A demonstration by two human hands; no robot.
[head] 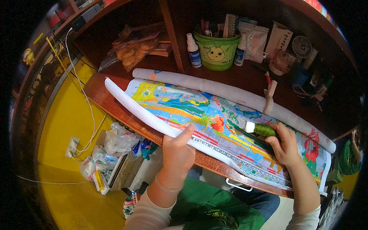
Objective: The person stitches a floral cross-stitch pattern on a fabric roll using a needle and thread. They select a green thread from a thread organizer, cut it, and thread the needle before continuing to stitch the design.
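A printed cross-stitch canvas point(184, 100) lies across the wooden desk, rolled along its far and near edges, with coloured stitching and a symbol chart printed near its front border. My left hand point(179, 152) grips the near rolled edge, thumb on top and fingers hidden beneath the cloth. Between the thumb and fingers of my right hand point(283, 141) is a bobbin of green thread point(264, 130) with a white end, held just above the canvas. A pale clip-like object point(269, 99) sits on the far roll. No needle can be made out.
Behind the canvas stand a green bucket point(217, 54) of supplies, a spray bottle point(194, 51) on its left and a small fan point(302, 46). Plastic-wrapped goods point(135, 47) fill the left shelf. Bags point(120, 139) and a cardboard box point(129, 169) are below the desk's left edge.
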